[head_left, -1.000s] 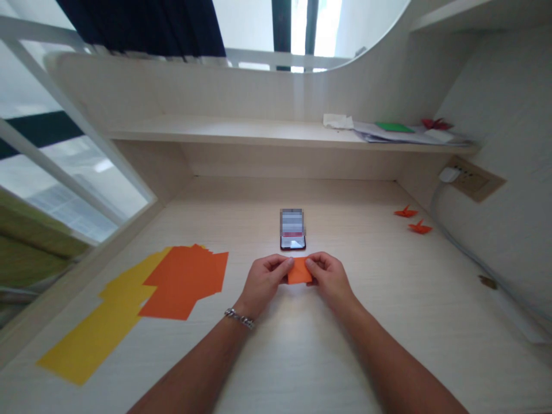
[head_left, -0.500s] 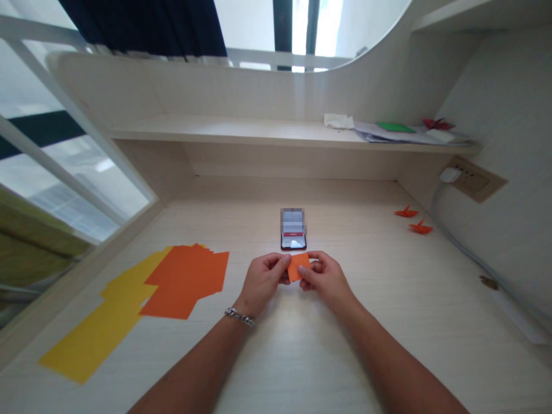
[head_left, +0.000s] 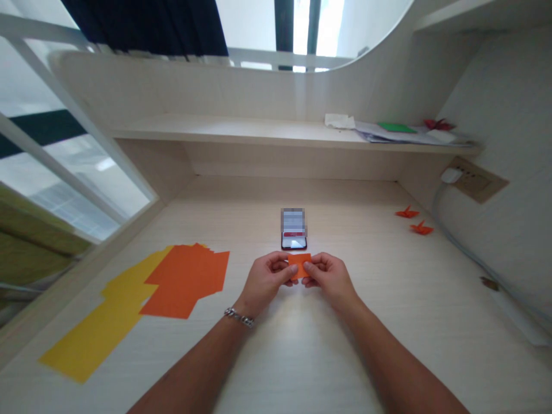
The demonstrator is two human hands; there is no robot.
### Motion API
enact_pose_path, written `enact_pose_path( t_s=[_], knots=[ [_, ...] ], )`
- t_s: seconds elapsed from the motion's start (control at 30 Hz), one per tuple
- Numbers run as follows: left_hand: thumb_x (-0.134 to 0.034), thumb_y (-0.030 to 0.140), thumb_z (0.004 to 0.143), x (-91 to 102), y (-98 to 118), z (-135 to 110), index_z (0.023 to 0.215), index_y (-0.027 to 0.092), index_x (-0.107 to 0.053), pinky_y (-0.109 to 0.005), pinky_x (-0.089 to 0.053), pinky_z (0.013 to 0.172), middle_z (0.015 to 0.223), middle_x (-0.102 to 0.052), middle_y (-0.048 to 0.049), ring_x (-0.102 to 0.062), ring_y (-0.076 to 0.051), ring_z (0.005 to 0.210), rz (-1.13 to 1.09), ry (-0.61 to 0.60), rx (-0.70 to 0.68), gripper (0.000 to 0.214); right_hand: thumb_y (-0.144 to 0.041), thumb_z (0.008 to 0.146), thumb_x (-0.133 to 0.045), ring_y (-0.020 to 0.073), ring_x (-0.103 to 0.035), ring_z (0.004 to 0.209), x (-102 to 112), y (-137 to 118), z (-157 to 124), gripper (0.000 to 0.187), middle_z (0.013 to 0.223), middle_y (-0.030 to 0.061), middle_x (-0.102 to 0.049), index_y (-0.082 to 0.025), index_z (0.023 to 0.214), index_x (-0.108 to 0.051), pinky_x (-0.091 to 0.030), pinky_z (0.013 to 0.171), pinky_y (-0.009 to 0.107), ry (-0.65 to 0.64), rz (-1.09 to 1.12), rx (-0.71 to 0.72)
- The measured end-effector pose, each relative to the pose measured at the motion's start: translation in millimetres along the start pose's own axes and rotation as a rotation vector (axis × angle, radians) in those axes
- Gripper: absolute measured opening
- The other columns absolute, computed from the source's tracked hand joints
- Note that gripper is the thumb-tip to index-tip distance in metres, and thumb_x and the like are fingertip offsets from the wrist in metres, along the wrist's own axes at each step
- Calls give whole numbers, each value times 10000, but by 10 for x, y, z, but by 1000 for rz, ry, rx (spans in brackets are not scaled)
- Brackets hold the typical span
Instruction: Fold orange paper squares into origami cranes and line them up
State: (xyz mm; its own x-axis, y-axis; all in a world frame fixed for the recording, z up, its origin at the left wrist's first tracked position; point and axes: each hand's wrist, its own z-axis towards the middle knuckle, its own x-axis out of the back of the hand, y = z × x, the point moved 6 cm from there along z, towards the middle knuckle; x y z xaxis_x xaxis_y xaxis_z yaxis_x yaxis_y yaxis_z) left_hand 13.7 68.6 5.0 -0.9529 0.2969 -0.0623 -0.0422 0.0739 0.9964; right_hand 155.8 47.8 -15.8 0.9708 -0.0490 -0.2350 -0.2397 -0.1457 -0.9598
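A small orange piece of paper (head_left: 300, 261), folded or cut to a small rectangle, is held up between both hands above the desk. My left hand (head_left: 269, 277) pinches its left side, thumb lying on the face toward me. On the right side, my right hand (head_left: 331, 275) grips it the same way, with the thumb on the front and the fingers behind. Just beyond the paper a phone (head_left: 294, 240) lies flat with its screen lit. Most of the fingers behind the paper are hidden.
To the left, orange sheets (head_left: 190, 282) overlap yellow sheets (head_left: 90, 339) on the desk. Two folded orange paper figures (head_left: 421, 228) sit at the right, near a cable (head_left: 461, 244) running from the wall socket (head_left: 478, 179). The shelf (head_left: 241, 131) behind holds papers (head_left: 379, 133).
My left thumb has moved onto the paper's face, and my right thumb has shifted right. The orange paper now looks wider and more level.
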Motion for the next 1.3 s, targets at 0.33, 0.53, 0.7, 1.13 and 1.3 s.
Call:
enact_pose_path(
  t_s=[0.33,0.53,0.7,1.13,1.3],
  knots=[
    [-705,274,705,65,156,-32,786,154,-715,-263,-521,618,728,-711,-53,-638,-162,654,177,33,-133,145,-283,704,-706,206,-662,732,48,-187,-48,125,774,51,-726,-189,784,-723,-522,685,326,30,-295,284],
    [-750,220,651,130,195,-50,736,154,-676,-284,-552,661,753,-715,-56,-666,-177,688,116,94,-198,131,-245,776,-655,234,-677,840,-7,-327,-179,130,879,36,-739,-276,860,-748,-528,808,405,-5,-391,499],
    [-742,197,665,133,206,-61,749,148,-661,-304,-568,691,785,-722,-66,-679,-187,713,80,87,-231,127,-233,814,-621,231,-673,874,-36,-404,-248,181,933,25,-732,-317,922,-739,-536,810,408,-34,-489,641],
    [-762,238,647,134,178,-42,813,149,-692,-281,-547,656,777,-714,-59,-656,-178,705,102,69,-203,200,-321,730,-691,228,-672,778,15,-243,-105,150,826,54,-734,-222,830,-741,-541,724,370,45,-296,366],
    [-620,204,759,44,171,-51,916,153,-722,-292,-526,709,870,-718,-85,-651,-189,784,140,-114,-154,194,-389,654,-734,137,-574,503,34,-11,-8,393,566,-22,-619,-187,976,-637,-446,456,231,49,5,2]
  ],
)
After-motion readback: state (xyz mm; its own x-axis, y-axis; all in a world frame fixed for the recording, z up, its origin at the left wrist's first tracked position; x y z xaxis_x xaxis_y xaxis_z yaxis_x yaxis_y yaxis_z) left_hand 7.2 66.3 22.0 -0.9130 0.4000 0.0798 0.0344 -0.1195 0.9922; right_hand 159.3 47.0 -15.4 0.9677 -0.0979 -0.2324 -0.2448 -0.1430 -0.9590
